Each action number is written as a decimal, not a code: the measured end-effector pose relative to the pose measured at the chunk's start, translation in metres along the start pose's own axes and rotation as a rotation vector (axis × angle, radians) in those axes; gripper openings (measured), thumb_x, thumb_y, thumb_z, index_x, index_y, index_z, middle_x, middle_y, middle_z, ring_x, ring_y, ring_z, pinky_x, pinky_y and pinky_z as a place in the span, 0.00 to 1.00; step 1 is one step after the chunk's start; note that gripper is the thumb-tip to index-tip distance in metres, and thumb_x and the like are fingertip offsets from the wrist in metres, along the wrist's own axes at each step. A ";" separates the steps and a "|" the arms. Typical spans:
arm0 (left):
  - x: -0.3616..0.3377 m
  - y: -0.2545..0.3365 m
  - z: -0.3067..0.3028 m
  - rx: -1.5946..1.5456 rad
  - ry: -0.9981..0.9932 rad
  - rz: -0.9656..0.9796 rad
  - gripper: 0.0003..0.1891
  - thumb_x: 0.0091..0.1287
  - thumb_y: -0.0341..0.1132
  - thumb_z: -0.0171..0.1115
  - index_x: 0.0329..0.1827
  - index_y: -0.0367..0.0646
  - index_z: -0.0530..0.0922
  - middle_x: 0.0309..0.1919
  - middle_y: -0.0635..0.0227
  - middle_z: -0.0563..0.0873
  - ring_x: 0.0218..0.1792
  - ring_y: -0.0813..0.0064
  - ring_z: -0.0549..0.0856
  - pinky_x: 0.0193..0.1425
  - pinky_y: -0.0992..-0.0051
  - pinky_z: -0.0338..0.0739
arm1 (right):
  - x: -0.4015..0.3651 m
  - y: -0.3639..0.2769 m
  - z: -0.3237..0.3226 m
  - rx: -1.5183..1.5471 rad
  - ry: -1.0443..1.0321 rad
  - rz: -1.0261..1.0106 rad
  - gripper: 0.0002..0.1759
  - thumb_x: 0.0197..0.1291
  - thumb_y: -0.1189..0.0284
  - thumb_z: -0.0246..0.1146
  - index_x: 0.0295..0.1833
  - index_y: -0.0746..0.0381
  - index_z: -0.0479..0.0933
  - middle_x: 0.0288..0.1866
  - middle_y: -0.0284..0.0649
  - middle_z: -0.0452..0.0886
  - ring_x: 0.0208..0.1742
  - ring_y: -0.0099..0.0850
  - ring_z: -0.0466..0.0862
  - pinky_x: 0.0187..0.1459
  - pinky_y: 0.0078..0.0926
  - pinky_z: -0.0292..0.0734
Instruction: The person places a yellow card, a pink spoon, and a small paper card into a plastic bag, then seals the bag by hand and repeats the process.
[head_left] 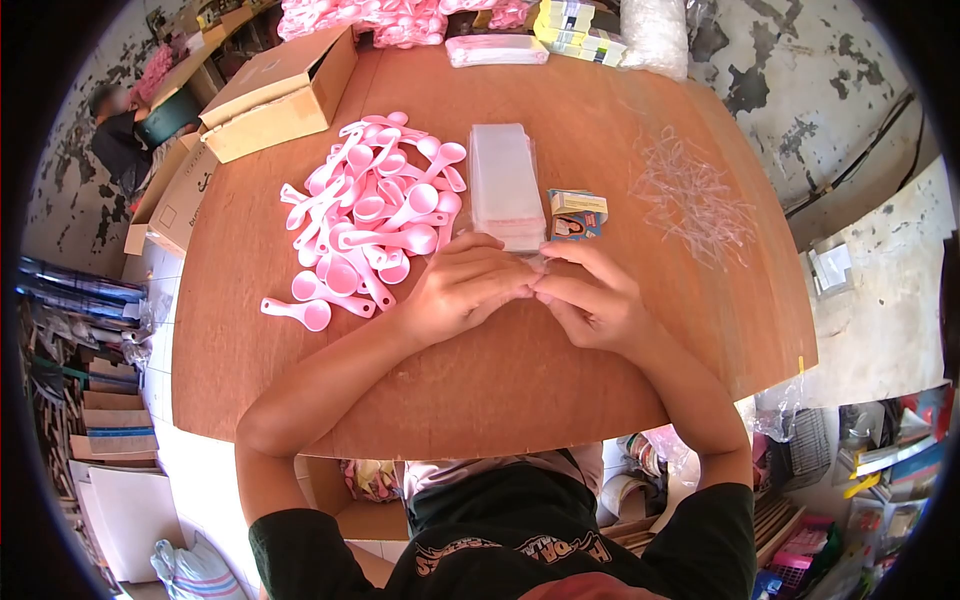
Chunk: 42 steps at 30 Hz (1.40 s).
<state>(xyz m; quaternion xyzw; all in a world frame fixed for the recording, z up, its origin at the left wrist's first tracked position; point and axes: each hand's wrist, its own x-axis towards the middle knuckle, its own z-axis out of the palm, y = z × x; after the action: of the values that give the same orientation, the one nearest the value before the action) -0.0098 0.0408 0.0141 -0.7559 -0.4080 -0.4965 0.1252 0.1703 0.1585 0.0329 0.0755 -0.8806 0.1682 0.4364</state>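
Observation:
My left hand (pixel 465 287) and my right hand (pixel 592 297) meet over the brown table, just below a stack of clear plastic sleeves (pixel 503 180). Fingers of both hands are pinched together at their tips, on something too small to make out. To the left of the sleeves lies a heap of pink plastic spoons (pixel 375 210). A small stack of printed cards (pixel 577 215) sits right of the sleeves, just above my right hand. Farther right is a loose tangle of thin clear plastic strips (pixel 695 197).
A cardboard box (pixel 280 92) stands at the table's back left. Along the back edge are bagged pink spoons (pixel 363 20), a flat pink packet (pixel 497 50), yellow card bundles (pixel 580 30) and a clear plastic roll (pixel 655 38). Another person (pixel 122 140) is at the far left.

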 end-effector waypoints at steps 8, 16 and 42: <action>0.000 0.002 -0.003 0.079 0.014 0.062 0.17 0.55 0.31 0.72 0.49 0.41 0.84 0.37 0.69 0.88 0.40 0.72 0.87 0.46 0.70 0.79 | 0.005 0.000 0.000 -0.015 -0.040 -0.015 0.11 0.43 0.79 0.72 0.36 0.60 0.82 0.53 0.46 0.80 0.45 0.43 0.84 0.45 0.37 0.80; 0.003 0.014 -0.001 0.174 0.002 0.176 0.12 0.52 0.33 0.70 0.41 0.50 0.86 0.45 0.69 0.87 0.42 0.72 0.86 0.48 0.71 0.79 | -0.003 0.002 0.007 -0.068 -0.137 -0.088 0.11 0.43 0.76 0.71 0.34 0.64 0.79 0.56 0.48 0.79 0.45 0.43 0.84 0.44 0.38 0.79; 0.004 0.021 0.007 0.266 0.078 0.104 0.22 0.54 0.39 0.74 0.54 0.54 0.82 0.50 0.69 0.82 0.47 0.70 0.82 0.54 0.63 0.77 | 0.000 0.001 -0.004 -0.041 0.034 -0.170 0.16 0.46 0.81 0.66 0.44 0.65 0.81 0.42 0.43 0.85 0.33 0.38 0.84 0.32 0.34 0.78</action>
<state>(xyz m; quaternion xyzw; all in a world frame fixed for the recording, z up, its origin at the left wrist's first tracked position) 0.0106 0.0335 0.0191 -0.7329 -0.4253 -0.4600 0.2654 0.1731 0.1612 0.0354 0.1381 -0.8668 0.1139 0.4654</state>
